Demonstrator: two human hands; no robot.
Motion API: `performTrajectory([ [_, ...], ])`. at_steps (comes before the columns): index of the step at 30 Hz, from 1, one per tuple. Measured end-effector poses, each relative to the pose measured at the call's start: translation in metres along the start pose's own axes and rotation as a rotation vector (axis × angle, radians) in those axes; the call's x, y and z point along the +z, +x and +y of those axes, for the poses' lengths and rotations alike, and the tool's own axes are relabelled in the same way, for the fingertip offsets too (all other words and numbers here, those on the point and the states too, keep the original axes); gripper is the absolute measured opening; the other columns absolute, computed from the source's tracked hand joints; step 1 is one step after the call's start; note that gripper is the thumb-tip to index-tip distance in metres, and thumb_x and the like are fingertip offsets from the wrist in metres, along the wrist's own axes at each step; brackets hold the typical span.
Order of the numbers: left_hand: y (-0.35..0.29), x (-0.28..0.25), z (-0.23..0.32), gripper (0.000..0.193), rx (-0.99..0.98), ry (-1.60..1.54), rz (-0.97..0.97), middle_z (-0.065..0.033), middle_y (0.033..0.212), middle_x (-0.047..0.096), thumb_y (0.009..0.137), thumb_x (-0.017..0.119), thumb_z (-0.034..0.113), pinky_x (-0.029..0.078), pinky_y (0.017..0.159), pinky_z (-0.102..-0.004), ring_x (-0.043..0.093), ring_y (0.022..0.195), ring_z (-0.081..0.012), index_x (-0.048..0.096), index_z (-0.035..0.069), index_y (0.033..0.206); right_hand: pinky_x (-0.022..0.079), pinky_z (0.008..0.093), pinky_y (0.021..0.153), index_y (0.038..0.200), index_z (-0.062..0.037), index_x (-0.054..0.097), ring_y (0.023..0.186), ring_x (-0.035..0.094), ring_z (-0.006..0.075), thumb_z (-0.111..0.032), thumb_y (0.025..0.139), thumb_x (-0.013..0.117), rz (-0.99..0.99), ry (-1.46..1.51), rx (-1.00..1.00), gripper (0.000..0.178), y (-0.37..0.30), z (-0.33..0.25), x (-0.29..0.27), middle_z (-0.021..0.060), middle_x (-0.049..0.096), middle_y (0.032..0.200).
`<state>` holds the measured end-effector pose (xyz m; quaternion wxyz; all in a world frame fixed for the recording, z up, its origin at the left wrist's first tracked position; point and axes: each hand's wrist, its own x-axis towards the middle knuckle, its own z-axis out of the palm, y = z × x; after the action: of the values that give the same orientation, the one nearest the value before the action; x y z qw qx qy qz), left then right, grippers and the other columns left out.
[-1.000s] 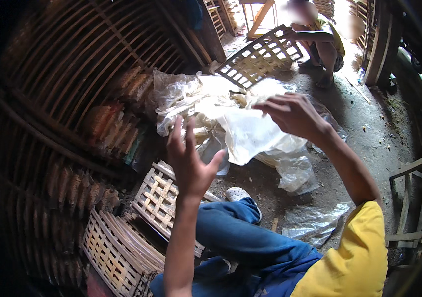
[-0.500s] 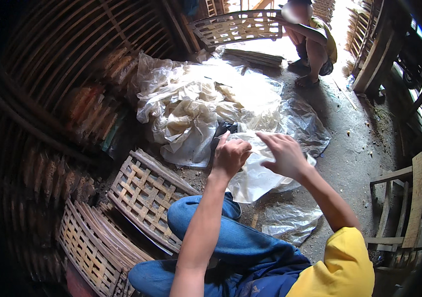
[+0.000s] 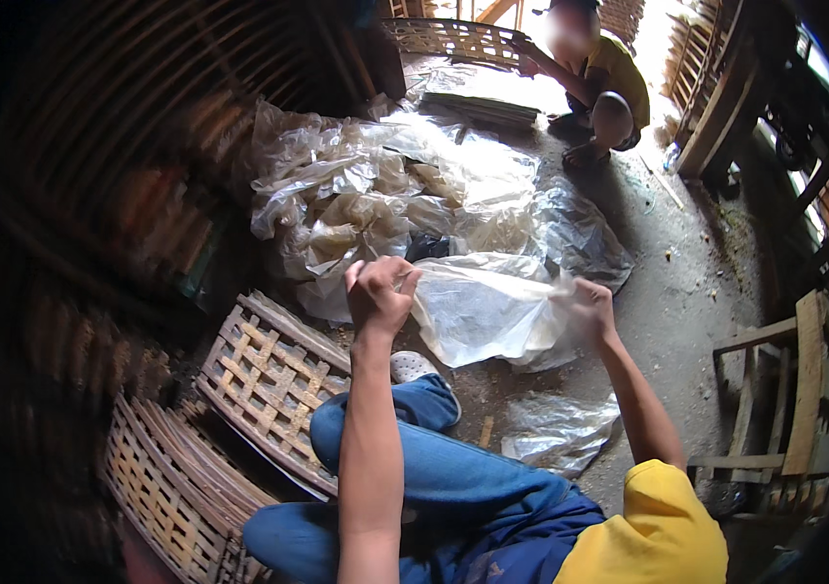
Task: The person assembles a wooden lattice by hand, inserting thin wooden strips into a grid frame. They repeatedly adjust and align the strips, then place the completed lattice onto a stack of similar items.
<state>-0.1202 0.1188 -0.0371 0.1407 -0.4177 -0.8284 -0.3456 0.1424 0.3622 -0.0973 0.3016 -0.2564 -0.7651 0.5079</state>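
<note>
A whitish, translucent plastic sheet (image 3: 478, 310) is stretched between my two hands, just in front of my knees. My left hand (image 3: 381, 292) grips its left corner, fingers curled in. At the other side my right hand (image 3: 592, 310), a little blurred, is closed on the sheet's right edge. Behind the sheet lies a large heap of crumpled plastic sheets (image 3: 337, 180), with a dark bit of plastic (image 3: 426, 246) at its near side. A smaller clear plastic piece (image 3: 562, 428) rests on the ground near my right knee.
Woven bamboo trays (image 3: 273, 375) lean at my left, with a stack of more trays (image 3: 176, 477) beside them. A wooden frame (image 3: 789, 389) stands at the right. Beyond the heap a person (image 3: 614, 88) squats, holding another woven tray (image 3: 449, 41). Flat sheets (image 3: 481, 109) lie near that tray.
My hands have moved apart, the left leftward and the right rightward and slightly down. The sheet between them has spread wide. The other person's tray has shifted left.
</note>
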Motion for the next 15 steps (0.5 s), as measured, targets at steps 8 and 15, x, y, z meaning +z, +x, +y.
performTrajectory([
  [8, -0.012, -0.003, 0.069, 0.069, 0.427, -0.019, -0.018, -0.0075, 0.127, 0.068, 0.075, 0.083, 0.05, 0.021, 0.12, -0.0665, 0.062, 0.122, -0.0227, 0.064, 0.016, 0.132, 0.056, 0.0308, 0.07, 0.101, 0.0003, 0.069, 0.078, 0.074, 0.0205, -0.01, 0.083, 0.082, -0.044, -0.242, -0.466, 0.025, 0.004, -0.097, 0.055, 0.0135, 0.075, 0.09],
  [15, 0.006, -0.022, 0.042, 0.016, 0.278, -0.11, 0.088, -0.0043, 0.074, 0.073, 0.091, 0.075, 0.029, 0.037, 0.109, -0.0488, 0.068, 0.069, -0.0203, 0.08, 0.014, 0.089, 0.051, 0.04, 0.069, 0.078, -0.0038, 0.071, 0.062, 0.064, 0.0347, -0.031, 0.079, 0.085, -0.061, -0.563, -0.316, 0.03, -0.011, 0.065, 0.026, 0.0171, 0.066, 0.069],
])
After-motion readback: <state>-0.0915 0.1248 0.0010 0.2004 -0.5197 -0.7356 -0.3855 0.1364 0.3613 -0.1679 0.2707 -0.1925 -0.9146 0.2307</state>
